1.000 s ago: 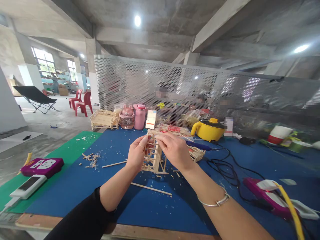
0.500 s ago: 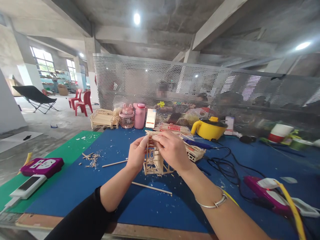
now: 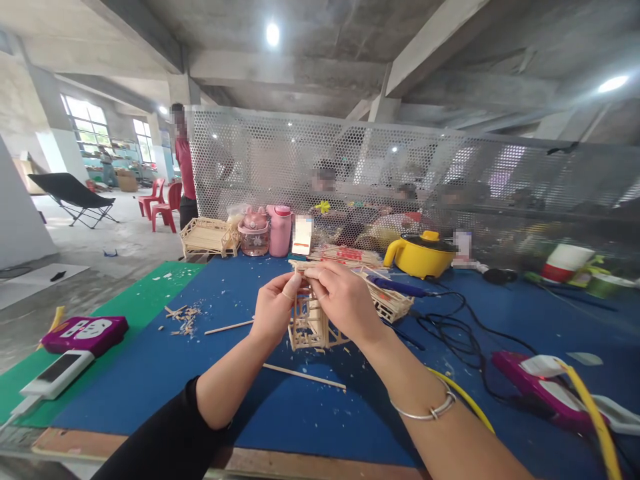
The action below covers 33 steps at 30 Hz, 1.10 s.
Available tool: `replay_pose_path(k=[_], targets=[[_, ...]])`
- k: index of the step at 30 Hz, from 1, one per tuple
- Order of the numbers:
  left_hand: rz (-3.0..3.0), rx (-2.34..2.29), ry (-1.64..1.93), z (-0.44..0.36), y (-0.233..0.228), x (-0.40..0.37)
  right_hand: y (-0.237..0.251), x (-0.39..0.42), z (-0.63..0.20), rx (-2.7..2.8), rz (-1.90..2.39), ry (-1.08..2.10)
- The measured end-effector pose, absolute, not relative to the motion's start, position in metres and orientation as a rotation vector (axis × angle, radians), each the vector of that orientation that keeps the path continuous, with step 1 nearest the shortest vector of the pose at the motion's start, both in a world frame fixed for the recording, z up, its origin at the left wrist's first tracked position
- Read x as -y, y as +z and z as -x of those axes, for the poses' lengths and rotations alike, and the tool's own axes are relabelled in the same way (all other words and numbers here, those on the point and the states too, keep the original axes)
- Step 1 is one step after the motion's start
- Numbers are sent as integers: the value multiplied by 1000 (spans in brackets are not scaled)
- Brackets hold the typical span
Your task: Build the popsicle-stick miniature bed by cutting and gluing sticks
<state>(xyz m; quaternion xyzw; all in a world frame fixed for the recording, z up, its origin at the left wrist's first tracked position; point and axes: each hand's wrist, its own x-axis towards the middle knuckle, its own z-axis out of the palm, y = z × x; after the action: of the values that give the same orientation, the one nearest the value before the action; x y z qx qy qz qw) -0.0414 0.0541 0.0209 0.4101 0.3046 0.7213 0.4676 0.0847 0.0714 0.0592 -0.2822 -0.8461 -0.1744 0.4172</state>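
Both my hands meet at the top of a small wooden stick frame over the middle of the blue mat. With fingers closed, my left hand pinches the frame's upper left corner. My right hand has its fingertips pressed on the top, just right of the left thumb; they hide part of the upper sticks. In front of the frame lies a loose wooden stick. Another thin stick rests to the left, close to a little heap of wood scraps.
Behind my hands stand a wooden model, a pink bottle, a phone and a yellow pot. A blue-handled tool trails a black cable on the right. Purple power strips lie at both sides. A perforated screen spans the back.
A person in a red top has come into view at the left end of the screen. My hands keep nearly the same grip on the frame.
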Motion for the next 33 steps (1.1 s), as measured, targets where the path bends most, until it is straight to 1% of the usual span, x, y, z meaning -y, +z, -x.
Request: replay_pose_path(k=[11, 19, 27, 33], targets=[[-999, -779, 1780, 41, 20, -56, 53, -75, -82, 2002, 643, -393], [-1013, -770, 1752, 42, 19, -57, 52, -75, -87, 2004, 543, -274], [-1008, -782, 1709, 42, 22, -55, 47, -75, -87, 1878, 544, -299], [-1021, -768, 1687, 43, 21, -55, 48, -66, -98, 1881, 511, -236]])
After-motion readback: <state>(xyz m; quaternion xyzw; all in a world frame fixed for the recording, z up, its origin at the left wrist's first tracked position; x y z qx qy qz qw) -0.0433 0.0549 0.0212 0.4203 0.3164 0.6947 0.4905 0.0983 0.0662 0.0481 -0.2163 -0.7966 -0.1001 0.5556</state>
